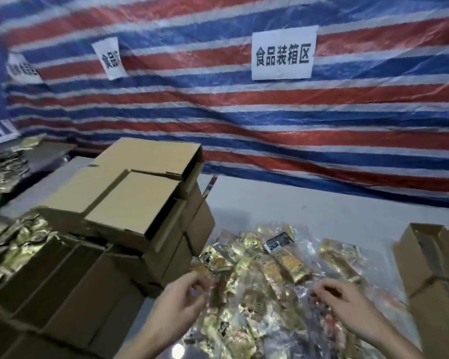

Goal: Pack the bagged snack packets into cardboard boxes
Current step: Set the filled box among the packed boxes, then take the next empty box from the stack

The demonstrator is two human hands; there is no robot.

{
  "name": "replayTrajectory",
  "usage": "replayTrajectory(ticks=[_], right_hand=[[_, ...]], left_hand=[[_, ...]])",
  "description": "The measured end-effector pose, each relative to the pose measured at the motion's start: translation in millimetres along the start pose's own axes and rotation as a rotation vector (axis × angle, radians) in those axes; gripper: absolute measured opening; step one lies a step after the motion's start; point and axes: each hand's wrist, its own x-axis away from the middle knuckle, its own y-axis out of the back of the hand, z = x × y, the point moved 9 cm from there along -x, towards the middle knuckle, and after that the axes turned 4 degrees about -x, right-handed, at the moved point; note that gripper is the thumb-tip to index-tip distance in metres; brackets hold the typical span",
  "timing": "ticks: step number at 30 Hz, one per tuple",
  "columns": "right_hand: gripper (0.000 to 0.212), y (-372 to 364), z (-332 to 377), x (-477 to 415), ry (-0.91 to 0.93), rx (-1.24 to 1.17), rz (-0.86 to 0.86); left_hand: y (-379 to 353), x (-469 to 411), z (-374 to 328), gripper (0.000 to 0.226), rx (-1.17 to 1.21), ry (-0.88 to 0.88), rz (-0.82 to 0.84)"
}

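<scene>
**Two-handed pinch grip, head view**

We see the left hand [182, 296] and right hand [342, 299], fingers curled, each pinching the clear plastic of the bagged snack packets [270, 275]. These lie on the grey table [322, 203], between stacked cardboard boxes [140, 203] and an open box [425, 255].

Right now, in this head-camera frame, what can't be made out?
Head view only.
The open box, right: cut by the frame edge, contents dim.
The far-left sign: lettering smeared by blur.
The left hand and right hand: motion blur hides each grip on the bagged packets.
Packet print: too small.
</scene>
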Motion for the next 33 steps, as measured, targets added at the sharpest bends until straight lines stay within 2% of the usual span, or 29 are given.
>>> replayTrajectory(ticks=[4, 6, 8, 10, 14, 16, 18, 23, 28, 33], right_hand=[[0.018, -37.8, 38.4, 16.8, 0.024, -0.048, -0.006], [0.017, -53.9, 52.7, 24.0, 0.003, -0.06, -0.003], [0.017, -68.3, 68.0, 30.5, -0.015, -0.071, 0.022], [0.017, -79.6, 85.8, 37.4, -0.011, -0.101, 0.034], [0.018, -88.8, 117.2, 46.6, 0.004, -0.111, 0.006], [0.018, -91.0, 128.0, 52.3, 0.013, -0.128, 0.001], [0.018, -92.0, 134.3, 61.0, 0.017, -0.14, -0.008], [0.017, -87.5, 131.7, 84.0, 0.025, -0.149, -0.054], [0.017, -79.9, 124.8, 101.1, 0.017, -0.178, -0.103], [0.018, -82.0, 123.5, 105.7, 0.019, -0.203, -0.125]], left_hand=[[74.8, 24.1, 9.1, 0.022, -0.354, -0.179, -0.305], [103.7, 27.6, 3.3, 0.016, -0.499, -0.289, -0.458], [124.3, 21.0, -0.4, 0.026, -0.633, -0.333, -0.534], [132.6, 1.9, -2.6, 0.038, -0.834, -0.348, -0.507], [124.3, -46.4, 9.9, 0.054, -1.301, -0.321, -0.225], [118.6, -61.5, 13.1, 0.058, -1.527, -0.372, -0.141], [115.4, -70.8, 12.5, 0.059, -1.653, -0.413, -0.093], [115.1, -72.4, -1.7, 0.045, -1.708, -0.463, -0.073], [135.4, -55.5, -21.6, 0.038, -1.489, -0.399, -0.19], [157.3, -24.9, -42.1, 0.035, -1.279, -0.424, -0.307]])
